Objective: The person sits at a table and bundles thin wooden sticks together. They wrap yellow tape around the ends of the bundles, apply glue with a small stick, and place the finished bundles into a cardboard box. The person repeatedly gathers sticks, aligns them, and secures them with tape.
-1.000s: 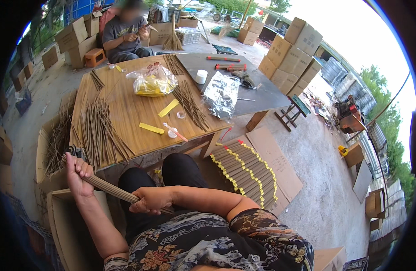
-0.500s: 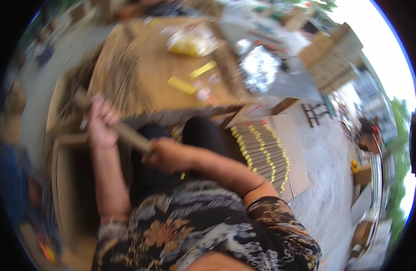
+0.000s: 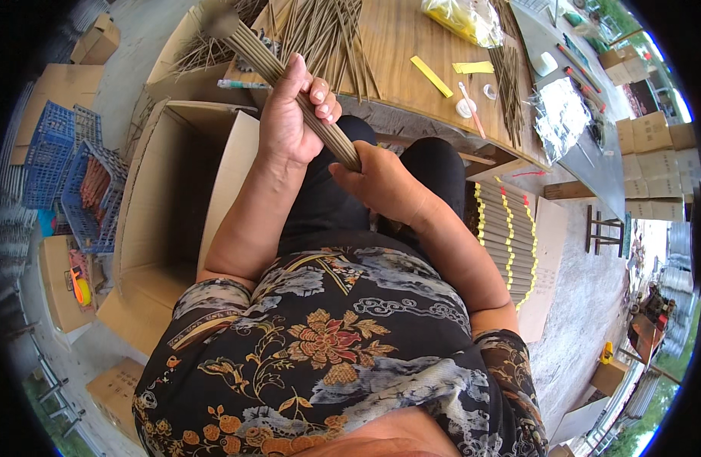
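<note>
A thick bundle of thin grey-brown sticks (image 3: 289,91), packed tight into a round rod, slants from upper left down to lower right above the lap. Its flat blunt end points up and away at the upper left; its lower end is hidden.

Single head fisheye, steeply downward, close over lap (image 3: 343,206).
</note>
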Demonstrator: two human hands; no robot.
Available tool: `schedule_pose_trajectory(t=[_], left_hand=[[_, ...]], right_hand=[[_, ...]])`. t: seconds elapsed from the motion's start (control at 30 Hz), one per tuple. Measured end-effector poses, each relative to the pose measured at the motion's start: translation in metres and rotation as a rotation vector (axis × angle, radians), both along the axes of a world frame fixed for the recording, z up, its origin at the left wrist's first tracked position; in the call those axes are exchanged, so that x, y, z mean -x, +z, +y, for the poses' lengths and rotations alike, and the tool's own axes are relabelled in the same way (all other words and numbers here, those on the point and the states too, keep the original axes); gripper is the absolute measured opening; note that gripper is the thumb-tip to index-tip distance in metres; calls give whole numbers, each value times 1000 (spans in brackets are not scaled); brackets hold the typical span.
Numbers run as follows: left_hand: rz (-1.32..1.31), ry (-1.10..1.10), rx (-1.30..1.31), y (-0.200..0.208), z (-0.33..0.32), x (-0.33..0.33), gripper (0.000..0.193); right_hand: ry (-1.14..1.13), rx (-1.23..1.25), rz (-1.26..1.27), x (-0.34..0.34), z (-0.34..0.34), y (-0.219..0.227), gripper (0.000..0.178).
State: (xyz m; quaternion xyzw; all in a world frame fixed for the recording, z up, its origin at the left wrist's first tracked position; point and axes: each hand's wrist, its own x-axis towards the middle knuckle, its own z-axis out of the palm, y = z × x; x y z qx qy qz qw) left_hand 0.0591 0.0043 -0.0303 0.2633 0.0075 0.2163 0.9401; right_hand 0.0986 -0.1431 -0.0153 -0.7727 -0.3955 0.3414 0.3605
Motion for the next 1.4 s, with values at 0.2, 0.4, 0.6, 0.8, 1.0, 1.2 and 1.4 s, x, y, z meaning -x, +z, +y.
schedule_pose_trajectory(t=[0.2,0.4,0.6,0.8,1.0,1.2,1.4], left_hand=[[5,4,-2,-1,0,-1,33],[-24,-92,28,-3,4,-3,32],[214,26,67,2,2,-8,32],[386,181,-6,2,-3,-14,34],[299,51,-5,3,-17,-7,36],[234,113,-84,3,-12,-3,36],[244,197,-185,7,-8,0,35]], right_hand=[[9,-61,-116,-2,0,-6,31],[76,-38,595,-9,-5,1,27],[67,-24,672,-12,-4,-5,26],[-9,11,103,-9,3,-14,30],[18,46,278,-13,0,-7,31],[-9,-149,32,-16,-5,-12,36],[-153,-334,-242,-13,-7,-2,28]])
